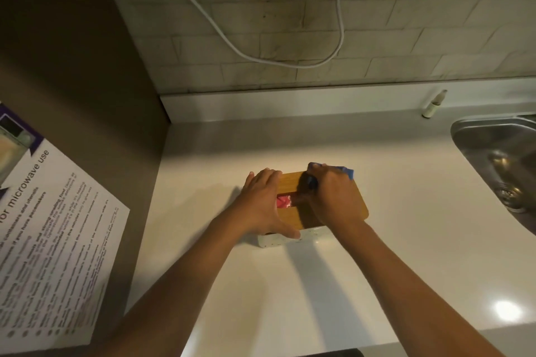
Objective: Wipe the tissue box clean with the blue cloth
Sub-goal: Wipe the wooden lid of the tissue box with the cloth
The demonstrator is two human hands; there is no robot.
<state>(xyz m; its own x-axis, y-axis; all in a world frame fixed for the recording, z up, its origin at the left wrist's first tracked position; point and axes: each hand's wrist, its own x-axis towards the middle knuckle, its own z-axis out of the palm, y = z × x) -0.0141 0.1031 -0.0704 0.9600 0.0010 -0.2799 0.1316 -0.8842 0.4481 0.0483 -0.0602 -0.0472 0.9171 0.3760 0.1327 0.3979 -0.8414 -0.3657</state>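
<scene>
The tissue box [291, 219], white with a wooden lid and a red packet showing through its slot, sits on the white counter [406, 226]. My left hand [262, 203] grips the box's left end, fingers over the far edge and thumb on the near side. My right hand [333, 195] lies on the right half of the lid and holds the blue cloth [346, 170] against it. Only the cloth's far edge shows past my fingers.
A steel sink [499, 162] is set into the counter at the right. A small white bottle [433, 104] stands at the back ledge. A white cable [290, 62] hangs on the tiled wall. A microwave notice [49, 240] is stuck on the brown panel at left.
</scene>
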